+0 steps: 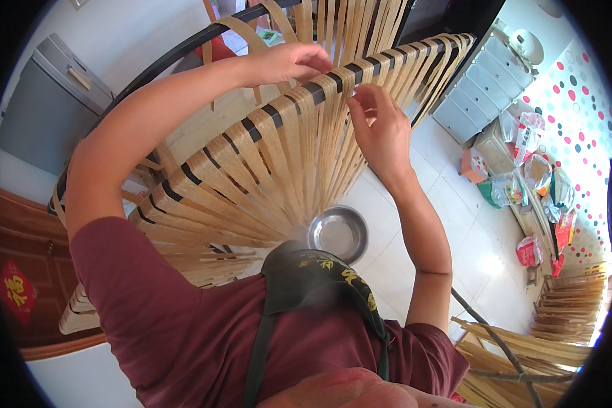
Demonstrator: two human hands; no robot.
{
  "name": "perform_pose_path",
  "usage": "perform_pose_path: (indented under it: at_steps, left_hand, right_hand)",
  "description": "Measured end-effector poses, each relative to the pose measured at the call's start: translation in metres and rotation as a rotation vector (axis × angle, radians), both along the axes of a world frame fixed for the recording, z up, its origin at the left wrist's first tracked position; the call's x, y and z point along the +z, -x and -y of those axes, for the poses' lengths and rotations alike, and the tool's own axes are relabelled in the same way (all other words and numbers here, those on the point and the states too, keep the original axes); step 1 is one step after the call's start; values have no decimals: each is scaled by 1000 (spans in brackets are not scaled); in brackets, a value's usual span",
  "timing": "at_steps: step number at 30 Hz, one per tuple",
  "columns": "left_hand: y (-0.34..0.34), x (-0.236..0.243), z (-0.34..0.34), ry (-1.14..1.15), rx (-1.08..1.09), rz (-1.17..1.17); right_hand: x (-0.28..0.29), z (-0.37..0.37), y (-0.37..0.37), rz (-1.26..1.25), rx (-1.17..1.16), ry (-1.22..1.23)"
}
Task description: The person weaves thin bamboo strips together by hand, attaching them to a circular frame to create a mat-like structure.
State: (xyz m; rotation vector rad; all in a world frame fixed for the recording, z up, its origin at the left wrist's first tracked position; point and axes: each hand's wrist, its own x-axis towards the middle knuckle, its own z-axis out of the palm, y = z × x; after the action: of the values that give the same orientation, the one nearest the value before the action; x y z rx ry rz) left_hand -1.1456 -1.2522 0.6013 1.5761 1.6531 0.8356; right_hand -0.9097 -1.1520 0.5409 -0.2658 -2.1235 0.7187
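Long flat tan strips (pixel 306 136) hang side by side over a black bar (pixel 251 129) that curves across in front of me. My left hand (pixel 292 64) reaches over to the far side of this bar. Its fingers are curled together against the tops of the strips, and the fingertips are partly hidden. On the near side, a little to the right, my right hand (pixel 384 129) has thumb and fingers drawn together in a pinch at the edge of a strip. Both hands are close together, with a bunch of strips between them.
Behind stands a second black bar (pixel 177 58) with more tan strips. A round metal basin (pixel 338 234) sits on the tiled floor below. Grey drawers (pixel 483 85) and bags (pixel 506 190) line the right wall. Wooden sticks (pixel 500 333) and more strips lie at lower right.
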Motion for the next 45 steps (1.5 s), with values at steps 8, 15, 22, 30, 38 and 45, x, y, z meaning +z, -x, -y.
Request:
perform_pose_path:
  at_steps: [8, 15, 22, 30, 38, 45]
  left_hand:
    - [-9, -6, -25, 48, -93, 48]
    - [9, 14, -20, -116, -134, -94]
    - [8, 40, -22, 61, -206, -13]
    - [11, 11, -28, 150, -20, 206]
    - [-5, 11, -39, 3, 37, 31]
    - [-13, 2, -59, 41, -76, 39]
  right_hand:
    - [-4, 6, 17, 59, -181, -130]
    - [9, -17, 6, -87, -18, -160]
    - [36, -38, -5, 87, 488, 797]
    - [19, -31, 6, 117, 474, 956]
    - [-2, -31, -1, -13, -146, -3]
    - [-4, -30, 20, 56, -136, 29]
